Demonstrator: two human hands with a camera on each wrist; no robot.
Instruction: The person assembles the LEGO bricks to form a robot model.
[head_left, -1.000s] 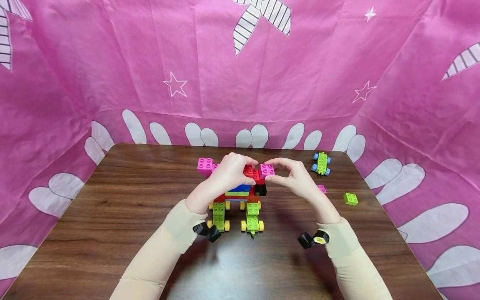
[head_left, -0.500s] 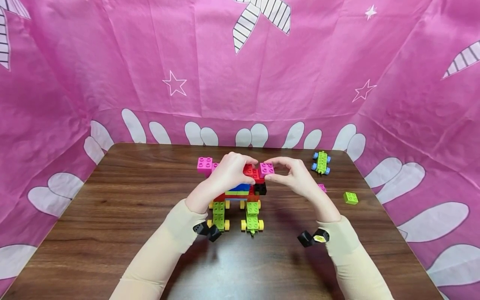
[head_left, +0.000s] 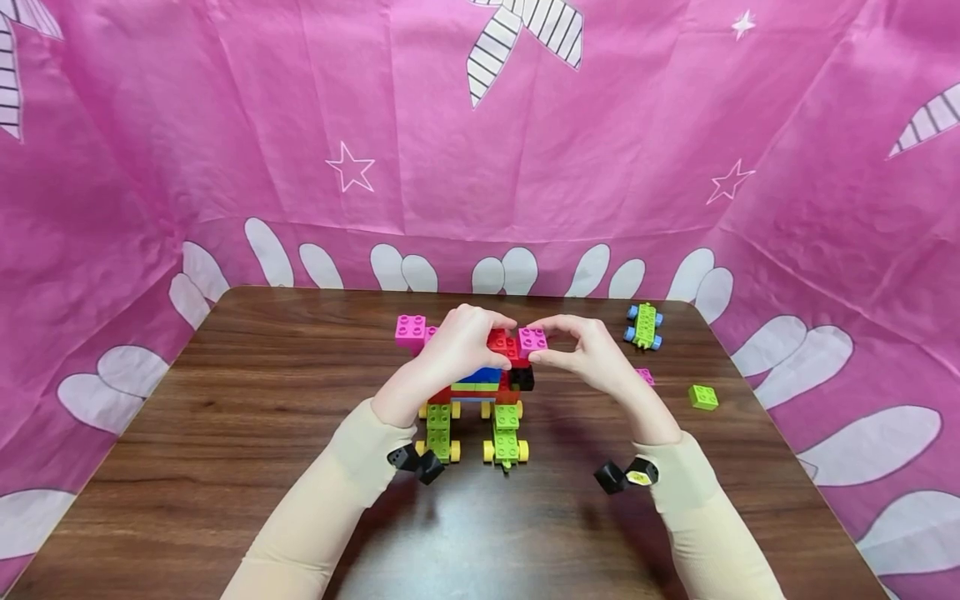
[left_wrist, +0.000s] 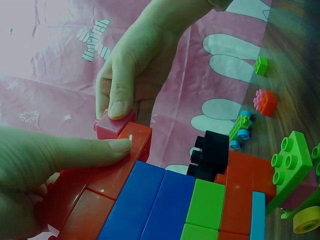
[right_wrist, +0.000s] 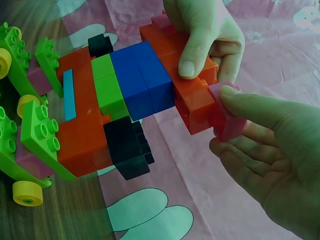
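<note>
A brick figure of red, blue, green and black blocks stands on two green wheeled bases (head_left: 506,435) with yellow wheels. My left hand (head_left: 459,343) grips the red bricks (left_wrist: 132,155) at its top, thumb pressed along their near side. With thumb and fingers, my right hand (head_left: 588,348) pinches a pink brick (right_wrist: 227,112) right at the right end of these red bricks. Blue bricks (right_wrist: 142,80) lie under the red layer, with light green ones below. A black brick (right_wrist: 127,147) juts from the right side. Another pink brick (head_left: 410,330) tops the left end.
On the table (head_left: 262,400), at the back right, is a green wheeled base (head_left: 644,326) with blue wheels. A loose green brick (head_left: 702,397) lies nearer, and a pink-studded brick (head_left: 644,377) is partly hidden behind the right wrist. Pink cloth (head_left: 450,192) hangs around the table.
The pink brick in my right hand has shifted very slightly left against the red bricks. My left hand keeps its hold, and the figure stays in place.
</note>
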